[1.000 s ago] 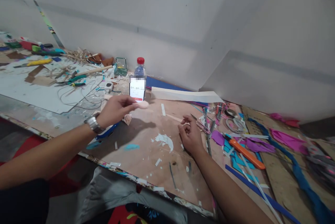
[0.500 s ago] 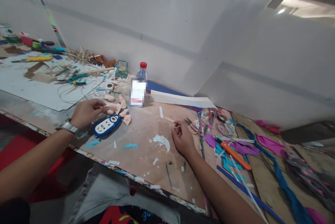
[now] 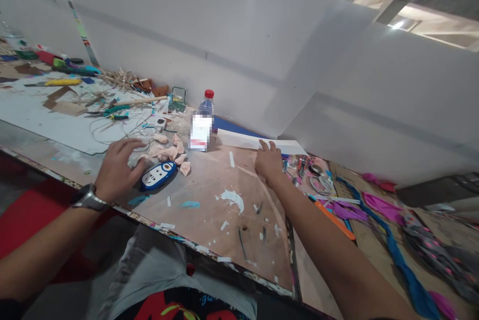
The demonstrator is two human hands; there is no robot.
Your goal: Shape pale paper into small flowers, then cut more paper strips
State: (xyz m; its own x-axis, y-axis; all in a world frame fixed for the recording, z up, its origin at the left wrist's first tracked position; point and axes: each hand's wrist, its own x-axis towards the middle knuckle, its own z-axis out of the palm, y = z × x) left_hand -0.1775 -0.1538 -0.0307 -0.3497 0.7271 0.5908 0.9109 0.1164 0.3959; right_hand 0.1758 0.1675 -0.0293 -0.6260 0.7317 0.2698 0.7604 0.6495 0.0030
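My left hand (image 3: 119, 170) is open at the left, fingers and thumb apart, beside a cluster of pale peach crumpled petal-like pieces (image 3: 170, 153). Just right of its thumb lies a blue and white power strip (image 3: 159, 175). My right hand (image 3: 268, 162) reaches to the long white paper strip (image 3: 239, 139) at the back of the table. Its fingertips overlap the strip's front edge with the fingers apart; whether they press on it I cannot tell.
Behind the peach pieces stands a red-capped bottle (image 3: 208, 103), partly covered by a blurred bright panel. Pliers (image 3: 116, 110) and thin sticks lie at the back left. An orange cutter (image 3: 333, 217), purple scraps (image 3: 350, 211) and a blue cloth strip (image 3: 396, 247) lie at right.
My left hand has drawn back from the peach pieces and its fingers have spread. My right hand has moved away from me, from the bare tabletop to the white paper strip.
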